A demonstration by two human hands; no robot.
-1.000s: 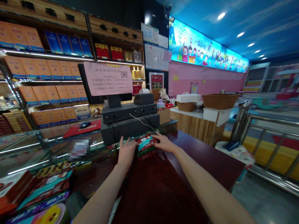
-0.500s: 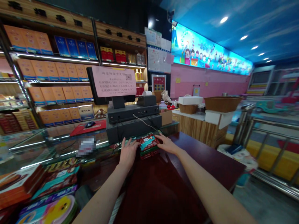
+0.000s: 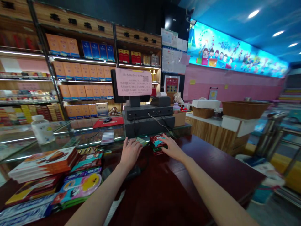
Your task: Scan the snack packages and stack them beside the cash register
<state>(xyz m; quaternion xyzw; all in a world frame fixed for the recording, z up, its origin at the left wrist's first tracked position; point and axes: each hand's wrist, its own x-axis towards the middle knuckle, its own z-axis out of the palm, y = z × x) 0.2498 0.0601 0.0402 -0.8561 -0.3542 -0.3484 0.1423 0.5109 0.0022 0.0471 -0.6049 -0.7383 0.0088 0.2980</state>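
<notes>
My right hand point(image 3: 173, 149) grips the right side of a small stack of red, teal and green snack packets point(image 3: 157, 141) on the dark red-brown table. Its thumb is in front of the stack and its fingers are over the top. To the left, apart from the stack, my left hand point(image 3: 131, 153) lies with its fingers stretched forward, palm down. A pale green flat item point(image 3: 142, 141) shows just beyond those fingertips; whether they touch it is unclear. A dark object point(image 3: 134, 172), partly hidden by my left wrist, rests on the table.
Boxes point(image 3: 47, 163) and colourful snack packs point(image 3: 81, 185) are piled at the left. A white bottle point(image 3: 42, 129) stands on the glass counter behind them. Beyond my hands sits a dark register point(image 3: 150, 121) with a cable. A bin point(image 3: 263, 188) stands past the table's right edge.
My left hand has come off the packet stack and shifted left, while my right hand stays on it. The view has turned left, bringing the bottle and more of the piled goods into sight.
</notes>
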